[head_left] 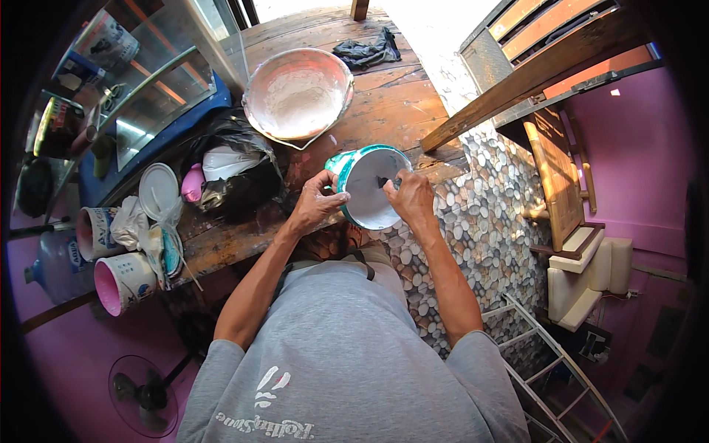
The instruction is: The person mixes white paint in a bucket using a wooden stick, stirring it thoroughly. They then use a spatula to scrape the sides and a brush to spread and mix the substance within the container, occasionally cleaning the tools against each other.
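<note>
A white bucket with a teal rim (354, 156) is tilted in front of me at the wooden table's edge, and its inside is coated greyish white. My left hand (319, 202) grips the left side of this bucket, thumb near the rim. At the bucket's right side, my right hand (413, 198) is closed with its fingers over the opening. A small dark tool (382, 181) sticks out from those fingers into the bucket; its kind cannot be made out. Beyond them stands a wide basin with a wire handle (299, 92), holding white powder.
A black plastic bag (240, 188) with white and pink items lies left of the bucket. Paint-stained pails (125, 283) and a round lid (159, 190) sit farther left. A dark rag (367, 50) lies at the back. A wooden beam (517, 77) and ladder (550, 362) stand right.
</note>
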`<action>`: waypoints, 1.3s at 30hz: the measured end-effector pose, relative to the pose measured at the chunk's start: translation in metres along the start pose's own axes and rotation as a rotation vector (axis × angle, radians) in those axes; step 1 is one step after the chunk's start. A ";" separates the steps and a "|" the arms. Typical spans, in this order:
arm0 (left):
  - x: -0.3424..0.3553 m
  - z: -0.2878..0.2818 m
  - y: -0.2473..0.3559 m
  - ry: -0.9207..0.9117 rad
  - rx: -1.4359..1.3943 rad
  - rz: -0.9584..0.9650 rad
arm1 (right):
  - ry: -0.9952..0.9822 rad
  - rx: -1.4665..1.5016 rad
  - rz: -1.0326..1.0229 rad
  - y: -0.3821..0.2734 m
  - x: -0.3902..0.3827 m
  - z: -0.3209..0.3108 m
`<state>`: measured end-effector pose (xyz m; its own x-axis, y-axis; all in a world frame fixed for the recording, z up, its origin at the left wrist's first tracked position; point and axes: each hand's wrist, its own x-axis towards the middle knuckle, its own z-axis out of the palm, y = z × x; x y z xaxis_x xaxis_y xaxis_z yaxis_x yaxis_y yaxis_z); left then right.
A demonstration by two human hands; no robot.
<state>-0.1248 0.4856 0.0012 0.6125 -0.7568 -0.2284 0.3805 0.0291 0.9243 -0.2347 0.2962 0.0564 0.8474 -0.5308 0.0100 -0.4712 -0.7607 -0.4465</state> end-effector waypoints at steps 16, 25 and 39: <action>0.004 0.010 0.004 0.013 0.068 0.047 | -0.131 0.294 -0.326 -0.005 -0.015 0.008; 0.006 0.010 0.003 0.002 0.115 0.058 | 0.089 0.225 -0.313 0.004 0.014 0.005; 0.003 0.003 0.004 0.016 -0.049 0.009 | -0.160 0.213 -0.071 0.037 -0.011 0.008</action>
<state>-0.1237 0.4810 0.0050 0.6267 -0.7460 -0.2255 0.4081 0.0677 0.9104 -0.2599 0.2766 0.0323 0.9122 -0.4006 -0.0862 -0.3619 -0.6888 -0.6281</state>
